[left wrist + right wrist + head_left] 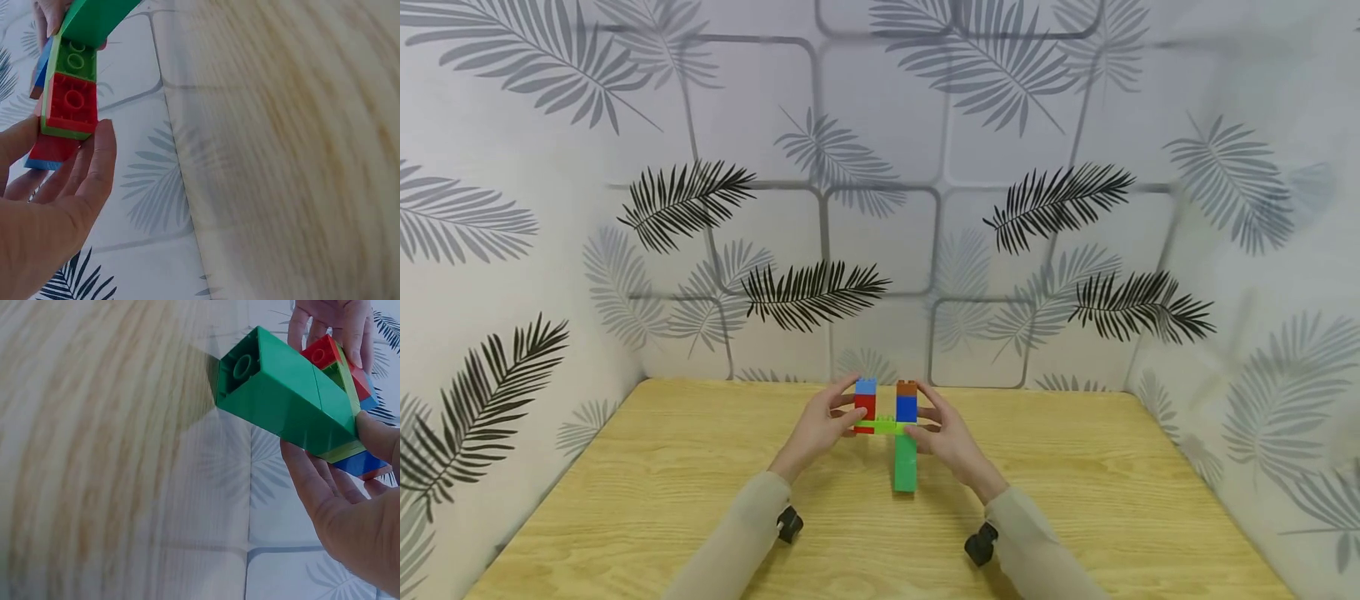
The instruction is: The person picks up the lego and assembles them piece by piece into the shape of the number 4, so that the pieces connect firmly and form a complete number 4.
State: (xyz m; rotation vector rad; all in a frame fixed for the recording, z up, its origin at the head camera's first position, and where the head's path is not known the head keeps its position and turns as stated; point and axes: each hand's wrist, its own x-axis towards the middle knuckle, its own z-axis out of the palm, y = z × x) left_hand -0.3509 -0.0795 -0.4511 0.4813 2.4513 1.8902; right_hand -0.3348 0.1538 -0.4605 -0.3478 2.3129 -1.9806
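Both hands hold one toy-brick structure above the table. Its middle is a lime-green bar brick [885,425]. On the bar's left end a light blue brick [866,386] tops a red brick [862,403]; a second red brick [72,101] is fixed beneath, its hollow underside showing. On the right end, a brown brick [906,387] tops a blue brick [906,408], while two green bricks [906,462] hang below like a leg. My left hand [822,425] grips the left stack between thumb and fingers. The right hand [953,437] pinches the right end, thumb by the lime bar.
Below lies a wood-grain table [700,467], with a patterned leaf-print wall [880,333] at its back edge and more such walls at both sides. Each wrist wears a small black camera, one on the left [789,525] and one on the right [981,544].
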